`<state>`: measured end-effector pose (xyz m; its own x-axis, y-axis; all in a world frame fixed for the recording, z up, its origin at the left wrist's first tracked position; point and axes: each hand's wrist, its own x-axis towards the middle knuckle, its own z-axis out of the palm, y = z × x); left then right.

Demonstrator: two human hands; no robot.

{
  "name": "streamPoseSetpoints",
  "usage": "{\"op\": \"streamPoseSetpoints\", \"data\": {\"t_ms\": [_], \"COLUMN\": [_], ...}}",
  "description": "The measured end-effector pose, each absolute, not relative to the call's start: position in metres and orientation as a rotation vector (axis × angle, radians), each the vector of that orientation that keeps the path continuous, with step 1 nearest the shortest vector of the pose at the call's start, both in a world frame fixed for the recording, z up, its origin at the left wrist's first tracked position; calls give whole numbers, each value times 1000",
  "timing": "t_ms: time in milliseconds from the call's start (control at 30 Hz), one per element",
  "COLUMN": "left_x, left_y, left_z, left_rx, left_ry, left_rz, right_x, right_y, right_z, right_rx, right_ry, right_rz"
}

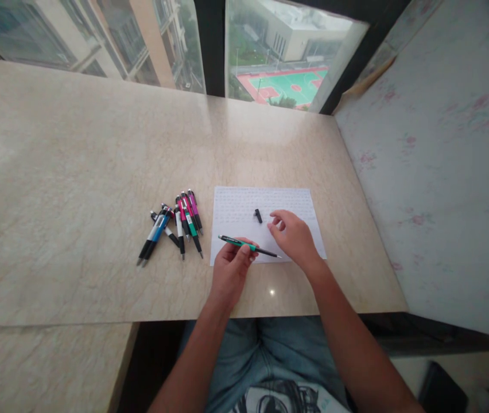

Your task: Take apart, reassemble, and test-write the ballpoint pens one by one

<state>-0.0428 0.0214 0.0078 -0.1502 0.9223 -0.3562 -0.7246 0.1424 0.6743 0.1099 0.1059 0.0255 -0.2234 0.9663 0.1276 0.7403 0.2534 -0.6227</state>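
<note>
My left hand [232, 268] is closed round a green and black pen [248, 246] that lies across the lower edge of a white sheet of paper [244, 206], its thin tip pointing right. My right hand [292, 234] hovers over the sheet with its fingers loosely spread and nothing in them, just right of a small black pen part [257, 215] that rests on the paper. The pen's tip ends just under my right hand.
A loose pile of several pens [174, 225] in blue, pink, green and black lies on the marble counter [76, 172] left of the paper. Windows run along the far edge. A papered wall [442, 160] stands at the right.
</note>
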Motion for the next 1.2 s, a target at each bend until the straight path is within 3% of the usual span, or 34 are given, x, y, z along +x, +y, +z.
{"op": "streamPoseSetpoints", "data": {"t_ms": [133, 367, 467, 700, 1200], "left_x": [-42, -42, -42, -41, -40], "left_y": [22, 22, 22, 22, 21], "left_z": [8, 7, 7, 6, 8], "left_rx": [244, 230, 234, 247, 363], "left_ry": [907, 904, 895, 923, 958], "left_rz": [1477, 1449, 1450, 1455, 1409], "right_x": [81, 74, 91, 152, 148], "right_y": [115, 117, 109, 52, 21], "right_z": [15, 7, 12, 34, 47], "right_rx": [-1592, -1683, -1649, -1465, -1295], "right_ry": [-2197, -2142, -1961, -1665, -1819], "right_rz": [322, 218, 293, 884, 694]}}
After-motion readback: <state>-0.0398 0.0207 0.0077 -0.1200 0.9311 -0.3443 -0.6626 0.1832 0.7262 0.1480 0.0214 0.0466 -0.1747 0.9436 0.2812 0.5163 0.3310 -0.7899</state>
